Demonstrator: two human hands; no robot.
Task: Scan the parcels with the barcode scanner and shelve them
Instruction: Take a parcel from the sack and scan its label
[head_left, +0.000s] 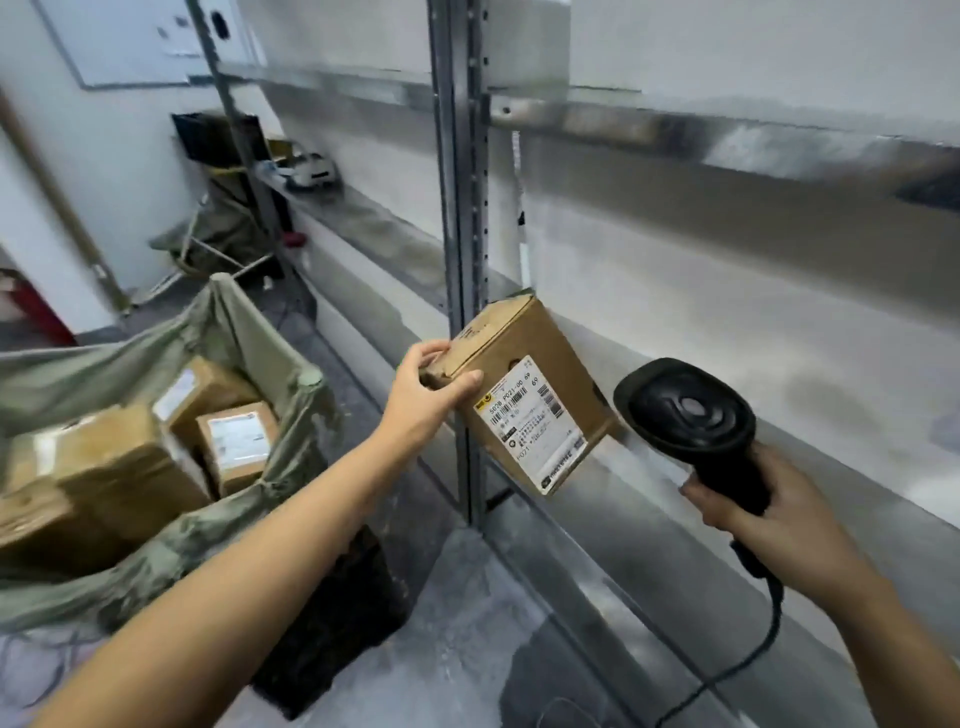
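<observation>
My left hand (423, 397) grips a small brown cardboard parcel (524, 364) by its upper left corner, thumb on the front face. The parcel is tilted, its white barcode label (532, 421) facing me, and its far end hangs over the metal shelf (779, 415). My right hand (779, 514) holds a black barcode scanner (691, 415) by the handle, its head just right of the parcel. A black cable (748, 665) trails down from the scanner.
A green fabric cart (270, 338) at the left holds several brown parcels (104, 467). A grey steel upright (462, 208) stands behind the held parcel. A dark crate (337, 618) sits on the floor below my left forearm. Small items lie far back on the shelf.
</observation>
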